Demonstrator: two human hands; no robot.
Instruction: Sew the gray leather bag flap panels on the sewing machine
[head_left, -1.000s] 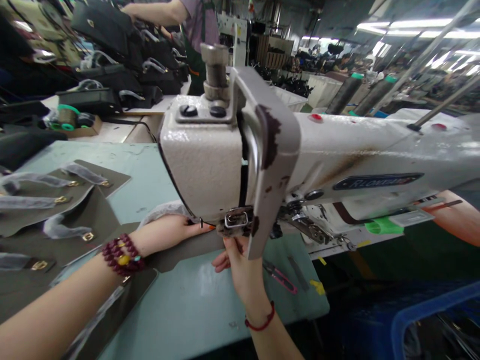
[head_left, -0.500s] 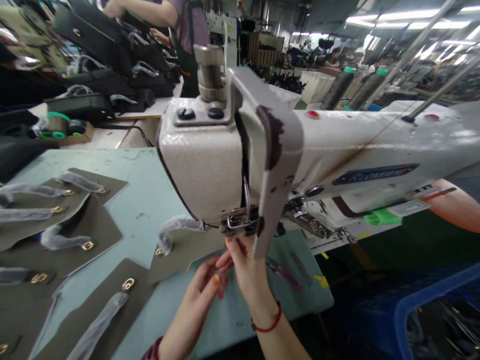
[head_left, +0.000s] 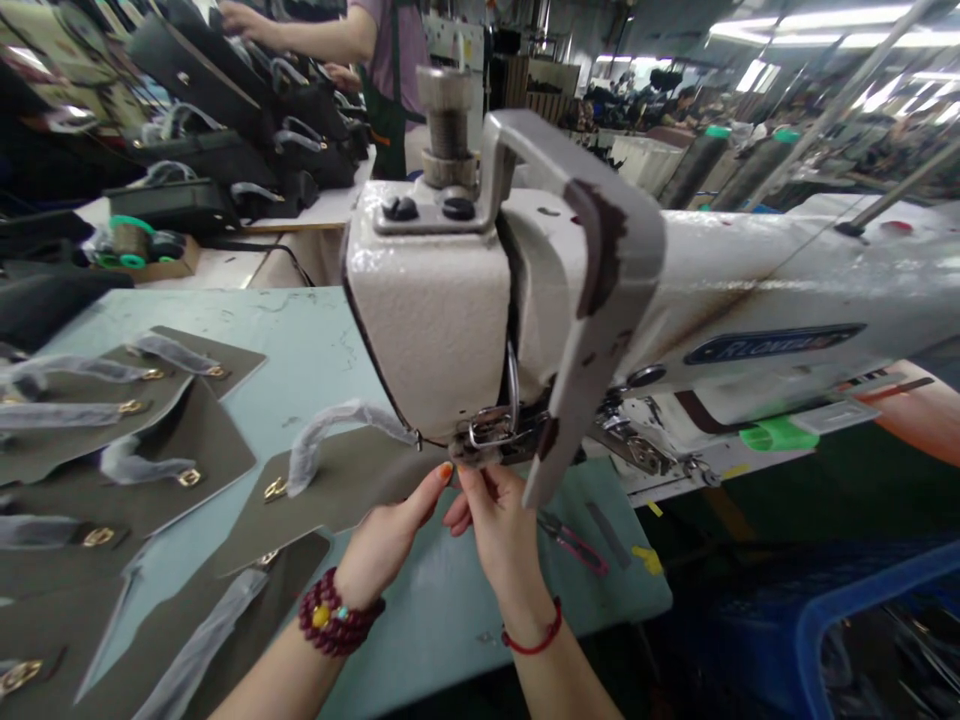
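A flat grey-brown panel [head_left: 345, 475] lies on the pale green table, its right end running under the head of a white sewing machine [head_left: 427, 320]. On the panel arches a handle [head_left: 307, 450] in clear plastic wrap, with a gold-coloured buckle at its left end. My left hand [head_left: 390, 540] holds the panel's near right edge, thumb on top pointing at the presser foot [head_left: 469, 452]; its other fingers are mostly hidden. Just below the foot, my right hand [head_left: 495, 520] is closed in a pinch. What lies between those fingertips is too small to make out.
More panels [head_left: 217, 420] with wrapped handles spread over the left of the table. Pink-handled snips [head_left: 577, 548] lie right of my right hand. A blue crate [head_left: 806, 640] stands at lower right. A co-worker [head_left: 394, 80] handles black bags [head_left: 202, 80] beyond the table.
The panel has swung left and its handle now reaches farther from the machine. My left hand has gone from loosely curled beside my right to the panel's edge. The view has shifted slightly.
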